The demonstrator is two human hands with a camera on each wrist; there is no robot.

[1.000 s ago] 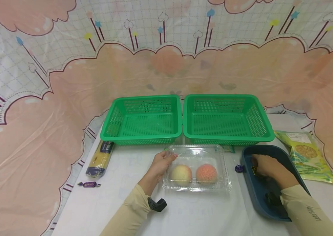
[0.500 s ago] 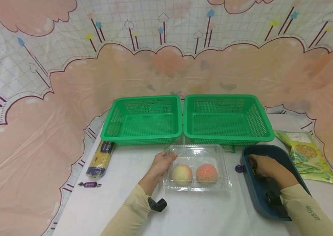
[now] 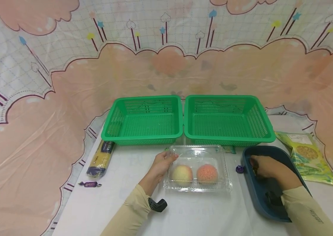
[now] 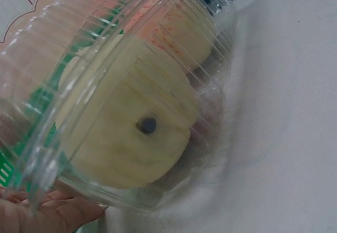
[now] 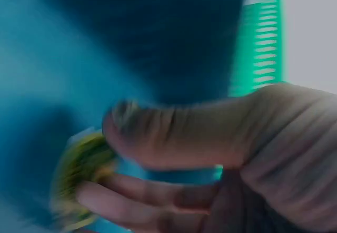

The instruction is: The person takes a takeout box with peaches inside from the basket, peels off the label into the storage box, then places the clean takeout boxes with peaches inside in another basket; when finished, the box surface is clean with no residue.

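In the head view a clear plastic clamshell box (image 3: 198,155) lies at the middle of the white table. Two round, fruit-like pieces sit inside: a pale yellow one (image 3: 182,175) and a coral speckled one (image 3: 207,174). My left hand (image 3: 159,166) grips the box's left edge; the left wrist view shows fingers (image 4: 58,214) beneath it and a dark spot on the yellow piece. My right hand (image 3: 269,168) reaches into a dark blue basin (image 3: 256,200). There it pinches a small yellow-green wrapped piece (image 5: 79,175) between thumb and fingers; blur hides its kind.
Two green baskets (image 3: 145,121) stand side by side behind the box. A yellow pasta-like pack (image 3: 101,159) and a purple wrapped candy (image 3: 90,184) lie left. Another purple candy (image 3: 239,169) touches or nearly touches the basin, and a yellow-green bag (image 3: 306,157) lies right.
Both hands stay almost in place, with the left still gripping the box and the right inside the basin. The whole head view has shifted slightly.
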